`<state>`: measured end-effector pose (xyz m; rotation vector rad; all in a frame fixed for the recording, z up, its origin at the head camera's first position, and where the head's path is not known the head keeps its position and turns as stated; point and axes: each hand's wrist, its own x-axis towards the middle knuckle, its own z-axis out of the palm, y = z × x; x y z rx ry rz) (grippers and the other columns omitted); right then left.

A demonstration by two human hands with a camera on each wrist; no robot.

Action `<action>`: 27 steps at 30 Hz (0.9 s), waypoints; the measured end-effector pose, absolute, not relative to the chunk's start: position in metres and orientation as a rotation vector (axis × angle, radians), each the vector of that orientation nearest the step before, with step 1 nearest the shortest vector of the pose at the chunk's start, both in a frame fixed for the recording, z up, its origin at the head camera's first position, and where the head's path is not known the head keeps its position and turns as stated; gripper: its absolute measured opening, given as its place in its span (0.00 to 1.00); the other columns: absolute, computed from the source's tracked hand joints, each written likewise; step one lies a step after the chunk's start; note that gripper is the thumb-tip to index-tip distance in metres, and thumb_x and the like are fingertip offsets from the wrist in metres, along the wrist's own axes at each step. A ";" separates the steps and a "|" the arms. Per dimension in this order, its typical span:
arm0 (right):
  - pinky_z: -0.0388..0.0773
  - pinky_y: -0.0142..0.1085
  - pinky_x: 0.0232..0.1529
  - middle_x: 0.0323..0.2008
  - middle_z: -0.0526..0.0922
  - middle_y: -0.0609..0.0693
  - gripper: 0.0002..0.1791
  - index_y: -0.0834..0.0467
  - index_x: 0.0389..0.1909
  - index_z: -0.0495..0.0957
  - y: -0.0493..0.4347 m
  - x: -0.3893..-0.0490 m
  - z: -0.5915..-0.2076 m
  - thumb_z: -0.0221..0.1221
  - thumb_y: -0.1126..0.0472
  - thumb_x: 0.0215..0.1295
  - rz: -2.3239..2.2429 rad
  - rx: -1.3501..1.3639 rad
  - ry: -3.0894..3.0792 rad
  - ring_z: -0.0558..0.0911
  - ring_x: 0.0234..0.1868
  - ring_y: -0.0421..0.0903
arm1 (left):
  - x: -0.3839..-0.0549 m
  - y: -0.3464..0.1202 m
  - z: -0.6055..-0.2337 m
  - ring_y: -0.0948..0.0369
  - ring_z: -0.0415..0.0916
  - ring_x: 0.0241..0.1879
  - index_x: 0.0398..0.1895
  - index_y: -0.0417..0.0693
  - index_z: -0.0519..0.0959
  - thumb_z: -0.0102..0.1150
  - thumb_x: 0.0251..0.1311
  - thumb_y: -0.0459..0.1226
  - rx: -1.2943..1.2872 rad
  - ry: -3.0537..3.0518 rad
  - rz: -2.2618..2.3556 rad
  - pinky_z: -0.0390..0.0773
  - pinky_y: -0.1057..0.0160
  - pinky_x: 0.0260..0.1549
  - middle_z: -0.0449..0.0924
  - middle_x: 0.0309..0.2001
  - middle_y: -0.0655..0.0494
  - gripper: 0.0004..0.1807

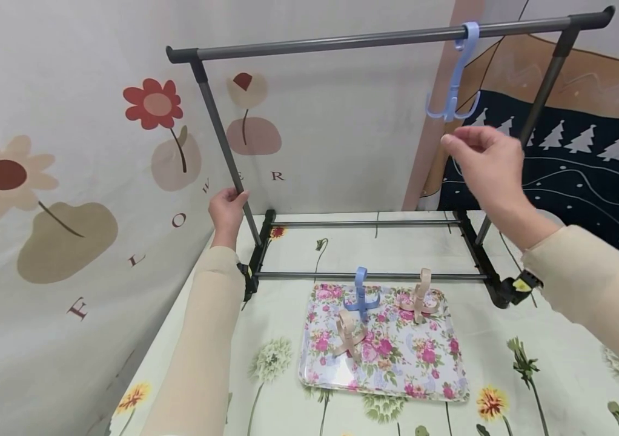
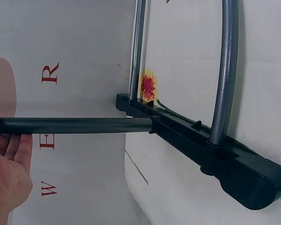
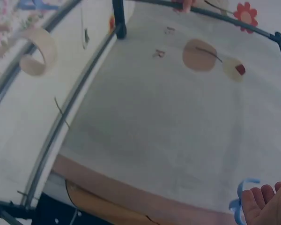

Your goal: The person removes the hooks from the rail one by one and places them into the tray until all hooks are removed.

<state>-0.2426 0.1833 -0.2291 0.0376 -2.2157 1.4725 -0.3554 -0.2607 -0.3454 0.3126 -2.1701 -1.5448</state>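
Note:
My left hand (image 1: 226,213) grips the left upright post (image 1: 217,121) of a dark grey rack; in the left wrist view its fingers curl round that post (image 2: 84,125). From the top bar (image 1: 331,43), toward its right end, hangs a light blue multi-prong hook (image 1: 455,82). Just below the hook's prongs is my right hand (image 1: 492,172), thumb and fingers loosely bent, with nothing seen between them. The right wrist view shows the blue hook (image 3: 237,204) beside the fingertips; whether they touch cannot be told there. A floral tray (image 1: 397,375) lies in front of the rack.
On the tray lie a second blue hook (image 1: 362,300) and two beige hooks, one at the right (image 1: 420,297) and one nearer (image 1: 346,333). Low crossbars (image 1: 369,276) join the rack's black feet (image 1: 475,254). Behind hangs a flower-printed cloth (image 1: 342,133).

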 end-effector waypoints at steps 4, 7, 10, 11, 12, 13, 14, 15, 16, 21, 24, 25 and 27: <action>0.70 0.30 0.48 0.42 0.82 0.41 0.22 0.53 0.55 0.82 0.191 -0.253 -0.213 0.63 0.44 0.66 1.480 0.006 -2.153 0.77 0.45 0.35 | -0.355 -0.260 -0.345 0.54 0.77 0.51 0.52 0.41 0.82 0.63 0.66 0.43 0.328 -2.172 -1.558 0.72 0.54 0.56 0.82 0.49 0.47 0.17; 0.69 0.30 0.49 0.40 0.81 0.39 0.22 0.52 0.55 0.82 0.195 -0.259 -0.203 0.63 0.45 0.65 1.478 -0.024 -2.130 0.75 0.45 0.34 | -0.355 -0.261 -0.344 0.54 0.77 0.52 0.52 0.41 0.81 0.63 0.67 0.43 0.339 -2.174 -1.562 0.72 0.54 0.56 0.82 0.49 0.47 0.18; 0.69 0.30 0.50 0.40 0.80 0.38 0.23 0.52 0.56 0.81 0.197 -0.265 -0.195 0.63 0.44 0.66 1.463 -0.049 -2.120 0.74 0.45 0.34 | -0.355 -0.262 -0.344 0.54 0.77 0.52 0.52 0.41 0.82 0.63 0.66 0.43 0.342 -2.174 -1.558 0.72 0.54 0.56 0.82 0.49 0.47 0.17; 0.69 0.30 0.50 0.41 0.80 0.38 0.23 0.52 0.57 0.81 0.197 -0.267 -0.193 0.63 0.44 0.66 1.461 -0.057 -2.117 0.74 0.45 0.34 | -0.355 -0.262 -0.344 0.54 0.77 0.51 0.52 0.41 0.82 0.63 0.66 0.43 0.342 -2.174 -1.554 0.72 0.54 0.56 0.82 0.49 0.47 0.17; 0.69 0.30 0.51 0.41 0.79 0.37 0.23 0.52 0.57 0.81 0.197 -0.268 -0.191 0.63 0.45 0.66 1.458 -0.063 -2.114 0.74 0.45 0.33 | -0.355 -0.263 -0.344 0.54 0.77 0.51 0.52 0.41 0.82 0.63 0.66 0.43 0.343 -2.175 -1.550 0.72 0.54 0.56 0.82 0.49 0.47 0.18; 0.69 0.30 0.52 0.41 0.79 0.38 0.23 0.52 0.58 0.81 0.197 -0.270 -0.189 0.62 0.45 0.66 1.451 -0.069 -2.113 0.74 0.46 0.33 | -0.355 -0.263 -0.344 0.54 0.77 0.51 0.52 0.41 0.82 0.63 0.66 0.43 0.343 -2.176 -1.548 0.72 0.54 0.55 0.82 0.49 0.47 0.18; 0.69 0.30 0.53 0.42 0.78 0.37 0.23 0.52 0.58 0.80 0.197 -0.272 -0.187 0.62 0.45 0.67 1.443 -0.073 -2.111 0.73 0.46 0.33 | -0.355 -0.263 -0.344 0.54 0.77 0.51 0.52 0.41 0.81 0.63 0.66 0.44 0.343 -2.177 -1.543 0.72 0.55 0.55 0.83 0.49 0.47 0.18; 0.69 0.29 0.53 0.42 0.78 0.37 0.24 0.52 0.58 0.80 0.196 -0.273 -0.185 0.62 0.45 0.67 1.435 -0.076 -2.108 0.73 0.46 0.33 | -0.355 -0.263 -0.344 0.54 0.77 0.51 0.53 0.41 0.81 0.63 0.66 0.44 0.344 -2.177 -1.540 0.72 0.55 0.55 0.83 0.50 0.46 0.19; 0.69 0.29 0.54 0.42 0.78 0.37 0.24 0.52 0.58 0.80 0.196 -0.275 -0.183 0.62 0.45 0.67 1.432 -0.080 -2.104 0.73 0.46 0.32 | -0.355 -0.263 -0.344 0.54 0.77 0.51 0.53 0.40 0.81 0.63 0.66 0.44 0.340 -2.172 -1.540 0.72 0.55 0.55 0.82 0.50 0.46 0.18; 0.68 0.28 0.56 0.43 0.75 0.36 0.24 0.53 0.60 0.79 0.193 -0.283 -0.173 0.62 0.46 0.68 1.425 -0.098 -2.082 0.72 0.47 0.32 | -0.354 -0.263 -0.344 0.54 0.77 0.51 0.53 0.40 0.81 0.63 0.67 0.41 0.339 -2.171 -1.542 0.73 0.55 0.55 0.82 0.49 0.46 0.17; 0.67 0.29 0.57 0.44 0.74 0.37 0.24 0.53 0.60 0.78 0.191 -0.288 -0.166 0.61 0.47 0.68 1.432 -0.118 -2.074 0.71 0.48 0.31 | -0.353 -0.264 -0.343 0.55 0.77 0.51 0.53 0.41 0.81 0.63 0.67 0.41 0.347 -2.173 -1.546 0.73 0.55 0.55 0.82 0.49 0.47 0.17; 0.67 0.29 0.58 0.44 0.74 0.37 0.24 0.53 0.61 0.78 0.190 -0.290 -0.165 0.61 0.47 0.68 1.434 -0.126 -2.074 0.71 0.49 0.31 | -0.352 -0.264 -0.343 0.55 0.77 0.51 0.53 0.41 0.81 0.63 0.67 0.41 0.347 -2.172 -1.546 0.73 0.55 0.55 0.82 0.49 0.47 0.17; 0.67 0.29 0.59 0.45 0.74 0.37 0.24 0.53 0.61 0.77 0.190 -0.293 -0.161 0.61 0.47 0.68 1.440 -0.141 -2.074 0.70 0.49 0.31 | -0.352 -0.264 -0.343 0.55 0.77 0.51 0.53 0.41 0.81 0.63 0.67 0.42 0.348 -2.172 -1.546 0.73 0.55 0.55 0.82 0.49 0.47 0.17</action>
